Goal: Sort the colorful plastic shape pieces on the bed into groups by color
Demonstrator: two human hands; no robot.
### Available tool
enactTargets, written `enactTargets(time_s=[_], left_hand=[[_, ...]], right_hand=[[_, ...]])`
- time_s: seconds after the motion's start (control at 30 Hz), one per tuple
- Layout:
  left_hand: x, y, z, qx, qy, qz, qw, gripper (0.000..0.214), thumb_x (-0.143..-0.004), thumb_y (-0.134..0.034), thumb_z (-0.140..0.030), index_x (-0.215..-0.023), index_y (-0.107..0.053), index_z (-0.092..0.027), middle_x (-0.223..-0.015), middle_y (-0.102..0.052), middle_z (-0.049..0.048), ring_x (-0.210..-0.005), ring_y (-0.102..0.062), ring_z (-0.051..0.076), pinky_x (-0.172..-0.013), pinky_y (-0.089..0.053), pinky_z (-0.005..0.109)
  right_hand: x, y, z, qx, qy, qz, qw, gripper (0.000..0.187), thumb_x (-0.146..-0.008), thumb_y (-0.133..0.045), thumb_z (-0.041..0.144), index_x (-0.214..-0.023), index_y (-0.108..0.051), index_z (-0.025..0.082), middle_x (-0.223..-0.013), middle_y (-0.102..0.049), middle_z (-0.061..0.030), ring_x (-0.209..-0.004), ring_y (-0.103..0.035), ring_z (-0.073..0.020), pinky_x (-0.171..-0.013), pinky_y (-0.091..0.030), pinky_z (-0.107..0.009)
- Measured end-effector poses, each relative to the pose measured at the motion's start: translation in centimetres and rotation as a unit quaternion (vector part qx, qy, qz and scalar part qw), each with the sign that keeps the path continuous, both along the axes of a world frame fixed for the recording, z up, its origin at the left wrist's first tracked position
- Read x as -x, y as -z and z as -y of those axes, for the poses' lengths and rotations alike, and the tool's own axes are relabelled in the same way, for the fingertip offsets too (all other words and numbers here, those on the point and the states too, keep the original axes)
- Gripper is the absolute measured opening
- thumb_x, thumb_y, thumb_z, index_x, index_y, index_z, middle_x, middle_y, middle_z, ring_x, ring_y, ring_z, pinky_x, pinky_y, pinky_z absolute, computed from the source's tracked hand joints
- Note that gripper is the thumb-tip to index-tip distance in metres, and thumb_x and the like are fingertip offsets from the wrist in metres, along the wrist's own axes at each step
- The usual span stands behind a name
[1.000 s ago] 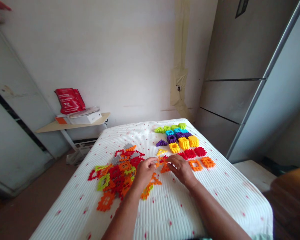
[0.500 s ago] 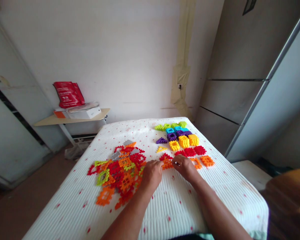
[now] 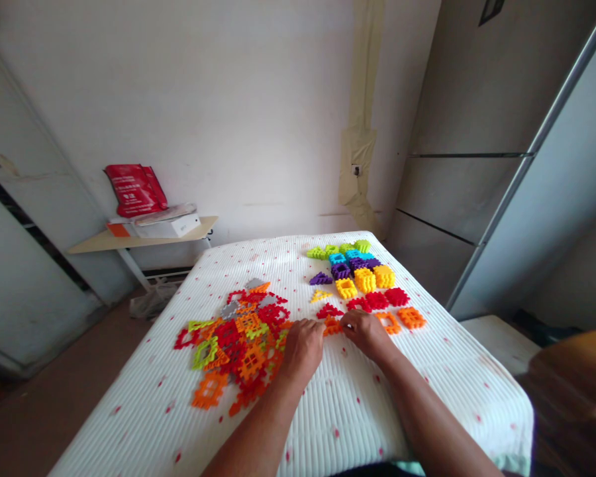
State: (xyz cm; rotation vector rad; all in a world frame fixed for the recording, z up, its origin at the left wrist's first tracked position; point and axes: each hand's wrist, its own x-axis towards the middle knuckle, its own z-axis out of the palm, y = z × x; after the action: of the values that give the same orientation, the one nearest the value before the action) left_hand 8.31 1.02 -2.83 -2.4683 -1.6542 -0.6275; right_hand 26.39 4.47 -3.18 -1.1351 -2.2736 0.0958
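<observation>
My left hand (image 3: 302, 346) and my right hand (image 3: 363, 331) meet at a small stack of orange triangular pieces (image 3: 332, 325) on the white quilted table cover (image 3: 338, 411). Both hands have fingers curled and pinched on that stack from either side. Left of my left hand lies a loose heap of red, orange, green and grey interlocking pieces (image 3: 238, 338). Beyond my right hand sit sorted stacks: orange squares (image 3: 411, 318), red ones (image 3: 377, 301), yellow ones (image 3: 365, 281), purple ones (image 3: 350, 267) and green ones (image 3: 338, 251). A red triangle (image 3: 328, 311) and a yellow triangle (image 3: 320, 295) lie close by.
A small wooden side table (image 3: 129, 242) at the back left carries a white box (image 3: 166, 227) and a red bag (image 3: 135, 189). A grey cabinet (image 3: 457, 199) stands at the right. The table's right edge drops beside a low white surface (image 3: 496, 341).
Both hands moved a little away from me with the orange pieces, which now sit closer to the sorted stacks. The view shifted slightly.
</observation>
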Motion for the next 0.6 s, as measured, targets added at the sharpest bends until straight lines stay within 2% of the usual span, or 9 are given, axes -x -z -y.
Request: enactTargets(time_s=[0.43, 0.6], left_hand=[[-0.14, -0.41, 0.20, 0.029, -0.004, -0.005, 1.000, 0.026, -0.080, -0.041, -0.004, -0.079, -0.065, -0.016, -0.076, -0.067, 0.0079, -0.076, -0.061, 0.020, -0.072, -0.044, 0.032], [-0.19, -0.09, 0.23, 0.021, -0.006, -0.003, 1.000, 0.025, -0.079, -0.042, -0.003, -0.078, -0.064, -0.016, -0.076, -0.067, 0.0073, -0.076, -0.061, 0.020, -0.072, -0.043, 0.032]], right_hand=[[0.10, 0.23, -0.14, 0.008, -0.001, 0.025, 1.000, 0.019, -0.074, -0.051, 0.003, -0.063, -0.058, 0.016, -0.067, -0.061, -0.0019, -0.063, -0.056, -0.0117, -0.059, -0.039, -0.020], [0.21, 0.27, -0.14, 0.026, 0.008, 0.020, 0.999, 0.019, -0.072, -0.049, 0.002, -0.064, -0.058, 0.016, -0.066, -0.060, -0.0014, -0.061, -0.055, -0.0110, -0.057, -0.037, -0.019]])
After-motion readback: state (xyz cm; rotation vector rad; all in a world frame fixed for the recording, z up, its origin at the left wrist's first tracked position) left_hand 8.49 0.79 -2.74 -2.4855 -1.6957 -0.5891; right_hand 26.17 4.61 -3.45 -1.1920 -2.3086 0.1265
